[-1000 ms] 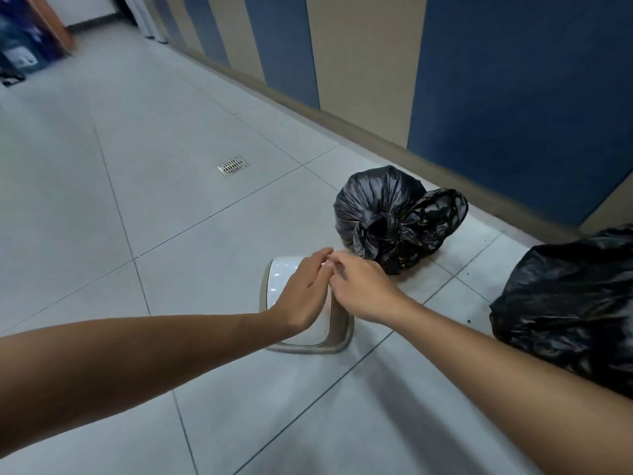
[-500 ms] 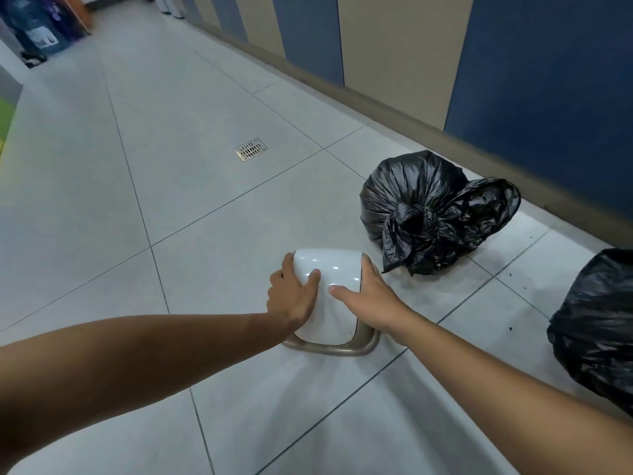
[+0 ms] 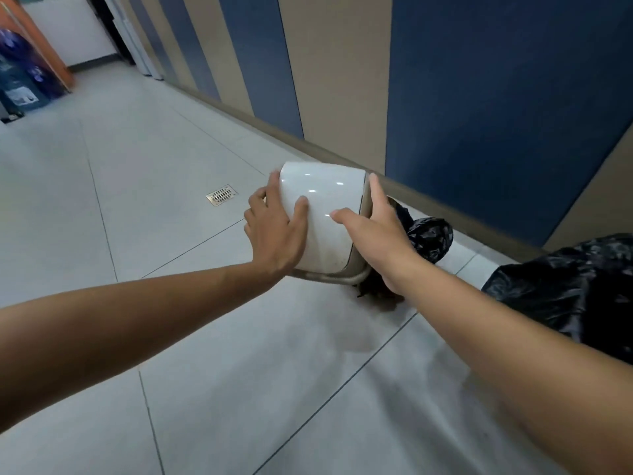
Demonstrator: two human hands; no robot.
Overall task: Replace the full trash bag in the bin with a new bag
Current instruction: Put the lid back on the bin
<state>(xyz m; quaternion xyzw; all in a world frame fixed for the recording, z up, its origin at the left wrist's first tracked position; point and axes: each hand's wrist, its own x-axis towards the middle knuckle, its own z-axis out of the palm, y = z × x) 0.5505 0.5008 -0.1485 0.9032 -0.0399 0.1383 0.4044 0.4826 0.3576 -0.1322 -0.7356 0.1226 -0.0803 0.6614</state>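
A white swing lid with a beige rim [image 3: 325, 214] is held off the floor, tilted, in the middle of the head view. My left hand [image 3: 274, 231] grips its left side, thumb on the white top. My right hand [image 3: 376, 234] grips its right side along the beige rim. Behind the lid a tied black trash bag [image 3: 428, 234] lies on the tiles by the wall, mostly hidden by the lid and my right hand. A second mass of black bag plastic [image 3: 575, 293] shows at the right edge; what it sits in cannot be seen.
Grey floor tiles [image 3: 171, 337] stretch to the left and front, with a brass floor drain [image 3: 221, 195] set in them. A blue and beige panelled wall [image 3: 479, 114] with a skirting runs along the right. A blue and orange stand [image 3: 24, 70] is at the far left.
My hands moved from meeting over the lid on the floor to gripping its two sides. The lid has since risen off the tiles and now covers most of the tied bag.
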